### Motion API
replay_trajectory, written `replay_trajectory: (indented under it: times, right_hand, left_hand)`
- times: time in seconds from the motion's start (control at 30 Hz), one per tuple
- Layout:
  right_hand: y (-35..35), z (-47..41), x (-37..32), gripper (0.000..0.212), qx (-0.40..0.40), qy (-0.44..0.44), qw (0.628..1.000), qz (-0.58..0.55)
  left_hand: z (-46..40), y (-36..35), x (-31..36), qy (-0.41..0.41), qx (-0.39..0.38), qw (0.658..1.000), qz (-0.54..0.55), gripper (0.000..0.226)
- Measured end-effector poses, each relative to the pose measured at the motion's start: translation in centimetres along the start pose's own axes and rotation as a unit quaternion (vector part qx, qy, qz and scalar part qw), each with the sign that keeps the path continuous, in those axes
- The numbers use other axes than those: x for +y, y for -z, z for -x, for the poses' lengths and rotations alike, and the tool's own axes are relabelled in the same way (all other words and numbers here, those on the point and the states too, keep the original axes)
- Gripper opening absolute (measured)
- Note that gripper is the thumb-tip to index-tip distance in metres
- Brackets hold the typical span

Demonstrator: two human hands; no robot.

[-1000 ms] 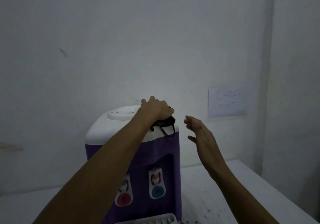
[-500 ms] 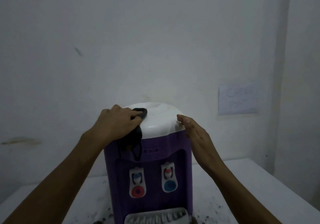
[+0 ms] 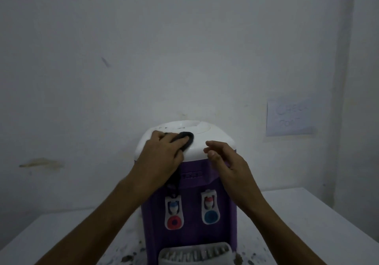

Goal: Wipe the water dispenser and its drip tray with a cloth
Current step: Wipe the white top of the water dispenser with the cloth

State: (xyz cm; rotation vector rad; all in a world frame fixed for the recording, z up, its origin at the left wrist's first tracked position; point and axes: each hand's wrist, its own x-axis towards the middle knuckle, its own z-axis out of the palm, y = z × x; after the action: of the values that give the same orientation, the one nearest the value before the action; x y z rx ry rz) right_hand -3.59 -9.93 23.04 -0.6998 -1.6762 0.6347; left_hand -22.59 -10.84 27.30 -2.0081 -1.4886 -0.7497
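A purple water dispenser [image 3: 190,232] with a white domed top [image 3: 213,139] stands on a white table, with a red tap and a blue tap on its front. Its grey slotted drip tray [image 3: 194,253] juts out at the bottom. My left hand [image 3: 162,158] grips a black cloth [image 3: 184,138] and presses it onto the white top, left of centre; a strand of the cloth hangs down the purple front. My right hand [image 3: 227,162] hovers at the top's right front edge, fingers loosely curled, holding nothing.
The white table [image 3: 307,223] carries dark specks and grime around the dispenser's base. A plain white wall rises close behind, with a paper note [image 3: 288,118] taped at the right. A wall corner stands at the far right.
My left hand has slid the cloth from the top's left edge toward its middle. My right hand has lifted off the right side and curled its fingers.
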Motion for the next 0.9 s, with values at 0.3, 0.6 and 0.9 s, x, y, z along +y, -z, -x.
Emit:
replay_trajectory:
  times: [0.3,0.6,0.9]
  right_hand:
    - [3.2,-1.0,4.2,0.043,0.072,-0.056,0.987,0.129]
    - [5.1,-0.3,4.7,0.044,0.164,-0.079,0.981,0.067]
    - [5.5,0.8,3.4,0.025,0.161,-0.076,0.984,-0.024]
  left_hand:
    - [-0.9,-3.6,5.4,-0.138,0.083,0.982,-0.103,0.044]
    - [-3.6,-7.7,10.6,-0.175,-0.014,0.962,-0.211,0.049]
    - [-4.8,-7.7,11.6,-0.137,0.054,0.989,0.005,0.046]
